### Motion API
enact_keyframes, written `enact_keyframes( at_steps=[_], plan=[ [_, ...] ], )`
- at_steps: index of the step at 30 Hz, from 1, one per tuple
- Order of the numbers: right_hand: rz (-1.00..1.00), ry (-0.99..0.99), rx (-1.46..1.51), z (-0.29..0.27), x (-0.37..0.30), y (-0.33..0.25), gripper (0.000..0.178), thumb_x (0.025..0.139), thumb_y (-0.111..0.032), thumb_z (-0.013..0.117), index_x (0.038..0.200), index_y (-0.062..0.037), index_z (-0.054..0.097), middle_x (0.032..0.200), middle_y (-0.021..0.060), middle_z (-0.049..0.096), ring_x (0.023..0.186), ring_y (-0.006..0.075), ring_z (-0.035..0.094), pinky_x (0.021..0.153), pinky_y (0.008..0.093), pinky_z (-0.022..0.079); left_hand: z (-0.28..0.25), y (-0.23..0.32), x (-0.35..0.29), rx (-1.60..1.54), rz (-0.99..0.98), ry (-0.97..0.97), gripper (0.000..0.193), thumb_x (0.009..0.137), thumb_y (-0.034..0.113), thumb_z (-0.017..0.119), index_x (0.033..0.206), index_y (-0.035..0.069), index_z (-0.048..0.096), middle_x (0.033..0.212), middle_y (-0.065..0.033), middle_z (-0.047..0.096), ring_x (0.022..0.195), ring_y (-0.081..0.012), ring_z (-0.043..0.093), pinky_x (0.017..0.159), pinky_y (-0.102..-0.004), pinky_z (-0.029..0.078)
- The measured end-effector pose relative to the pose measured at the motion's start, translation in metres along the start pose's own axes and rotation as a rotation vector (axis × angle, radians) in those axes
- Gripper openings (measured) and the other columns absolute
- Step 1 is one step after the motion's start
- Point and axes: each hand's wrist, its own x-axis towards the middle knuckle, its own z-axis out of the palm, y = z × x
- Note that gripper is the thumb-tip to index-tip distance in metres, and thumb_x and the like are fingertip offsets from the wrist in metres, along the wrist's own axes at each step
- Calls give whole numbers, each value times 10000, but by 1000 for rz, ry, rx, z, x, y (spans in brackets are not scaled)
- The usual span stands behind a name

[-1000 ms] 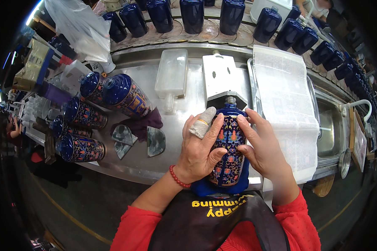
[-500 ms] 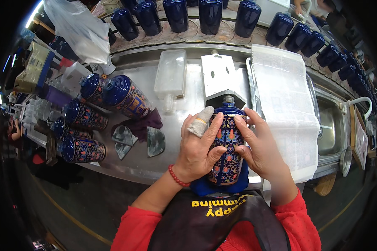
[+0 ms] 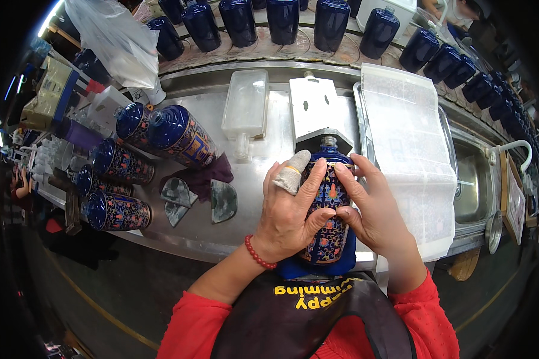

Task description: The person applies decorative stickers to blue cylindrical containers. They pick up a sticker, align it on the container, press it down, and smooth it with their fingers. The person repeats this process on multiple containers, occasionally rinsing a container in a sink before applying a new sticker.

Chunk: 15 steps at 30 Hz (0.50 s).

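A dark blue glass bottle with a colourful floral pattern lies in front of me, its threaded neck pointing away. My left hand is closed around its left side, with a cloth cover on one finger. Round the right side, my right hand grips it too. Both index fingers and thumbs press on the patterned face, and the thumb tips nearly meet. Under the bottle's near end is a blue cloth. Its neck end is beside a dark angled rest at the foot of a white block.
Several patterned bottles stand at left beside a purple cloth and grey-green scraper pieces. A frosted bottle lies beyond. White sheets are at right, before a sink. Plain blue bottles line a conveyor behind.
Along the conveyor the plain blue bottles have shifted left. On the patterned bottle, my index fingers and thumbs have drawn closer together; both hands remain on it.
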Motion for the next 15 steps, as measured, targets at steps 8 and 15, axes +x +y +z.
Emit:
enact_keyframes(
  at_steps=[8, 15],
  plan=[
    [2, 7, -21, 0, 1, -2, 690, 842, -222, 797, 1476, -122, 544, 1452, 269, 464, 1284, 447, 517, 1068, 501, 451, -2, 2, 2, 34, 20, 10, 677, 1034, 504, 525, 1456, -25, 533, 1412, -300, 539, 1307, -444, 519, 1160, -520, 300],
    [-2, 15, -15, 0, 1, -1, 695, 830, -208, 806, 1471, -126, 550, 1446, 268, 468, 1282, 445, 518, 1064, 500, 456, -2, -2, 0, -149, -32, 24, 698, 1009, 519, 555, 1487, 12, 514, 1404, -277, 531, 1287, -429, 503, 1150, -573, 276]
  ],
)
